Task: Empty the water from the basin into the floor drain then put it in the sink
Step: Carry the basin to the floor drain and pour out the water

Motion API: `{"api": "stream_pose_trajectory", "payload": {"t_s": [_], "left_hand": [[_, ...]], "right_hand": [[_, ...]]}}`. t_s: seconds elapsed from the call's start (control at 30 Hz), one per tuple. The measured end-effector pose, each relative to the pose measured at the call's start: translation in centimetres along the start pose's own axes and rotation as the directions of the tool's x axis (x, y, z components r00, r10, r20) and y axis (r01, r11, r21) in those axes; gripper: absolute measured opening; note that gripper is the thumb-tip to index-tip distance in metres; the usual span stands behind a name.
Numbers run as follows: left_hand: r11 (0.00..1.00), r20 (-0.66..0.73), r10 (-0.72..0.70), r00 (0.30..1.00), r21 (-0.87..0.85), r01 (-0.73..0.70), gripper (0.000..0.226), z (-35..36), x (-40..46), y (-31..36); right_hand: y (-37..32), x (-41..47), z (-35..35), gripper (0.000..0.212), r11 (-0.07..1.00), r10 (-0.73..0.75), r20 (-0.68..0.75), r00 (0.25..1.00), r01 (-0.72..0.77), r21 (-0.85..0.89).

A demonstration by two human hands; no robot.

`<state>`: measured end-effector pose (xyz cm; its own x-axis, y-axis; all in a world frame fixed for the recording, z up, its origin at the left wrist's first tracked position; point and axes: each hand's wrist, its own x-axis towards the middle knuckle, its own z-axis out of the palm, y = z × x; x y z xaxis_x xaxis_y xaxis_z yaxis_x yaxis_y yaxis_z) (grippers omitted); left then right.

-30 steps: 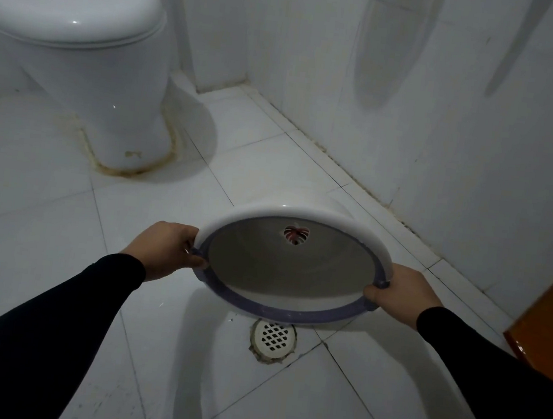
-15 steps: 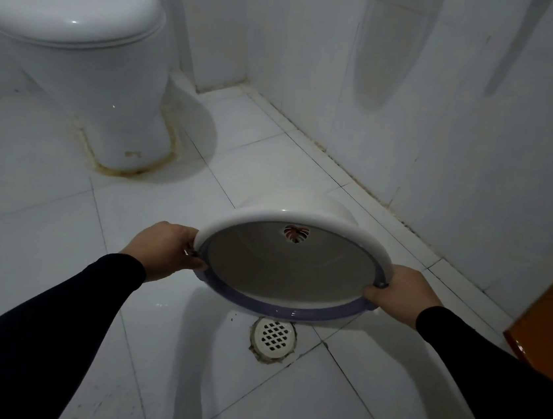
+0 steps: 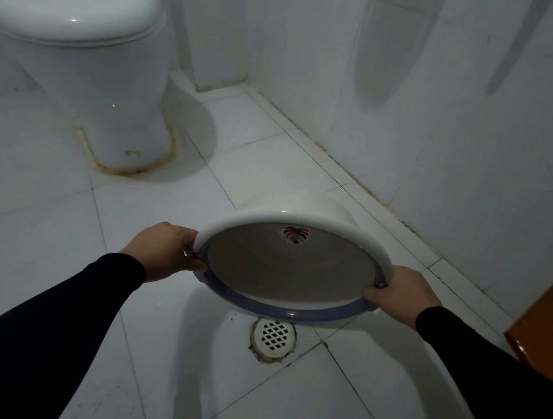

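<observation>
- The basin [image 3: 290, 273] is held up off the floor, tipped steeply so its open mouth faces the camera and its low lip hangs just above the floor drain [image 3: 274, 338]
- The left hand [image 3: 163, 253] is clamped on the rim's left edge, fingers curled over it; the right hand [image 3: 396, 293] is clamped on the right edge the same way
- The lower half of the rim carries a purple band; the upper half is white, with a small leaf-shaped mark inside near the top
- No water is visible inside the basin
- The drain sits where tile joints meet, its white grille ringed by rough, dirty grout
- The wall [image 3: 450, 125] runs close behind the basin on the right, its skirting edge near the basin's far side
- An orange-brown panel [image 3: 552, 316] closes the far right, near the right sleeve
- The toilet [image 3: 79, 49] stands well apart at upper left, with bare tile floor [image 3: 43, 217] between it and the left hand
</observation>
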<state>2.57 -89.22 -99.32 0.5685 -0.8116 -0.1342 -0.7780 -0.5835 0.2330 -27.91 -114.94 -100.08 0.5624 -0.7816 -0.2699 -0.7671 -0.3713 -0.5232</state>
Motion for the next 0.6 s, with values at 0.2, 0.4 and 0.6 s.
{"api": "stream_pose_trajectory", "payload": {"t_s": [0.2,0.4,0.6], "left_hand": [[1.000,0.000,-0.006,1.000,-0.008,0.006,0.022,-0.03,-0.09,-0.09],[1.000,-0.003,-0.001,1.000,-0.018,0.001,0.021,-0.12,-0.16,-0.05],[0.995,-0.007,-0.032,0.999,-0.094,0.031,0.018,-0.39,-0.22,0.17]], "right_hand": [[-0.11,0.09,-0.05,0.011,1.000,-0.001,-0.001,1.000,0.001,-0.004],[-0.05,0.08,-0.04,0.012,1.000,-0.001,-0.010,1.000,0.001,-0.003],[-0.15,0.22,-0.21,0.014,1.000,-0.023,-0.040,0.999,0.023,-0.003]]}}
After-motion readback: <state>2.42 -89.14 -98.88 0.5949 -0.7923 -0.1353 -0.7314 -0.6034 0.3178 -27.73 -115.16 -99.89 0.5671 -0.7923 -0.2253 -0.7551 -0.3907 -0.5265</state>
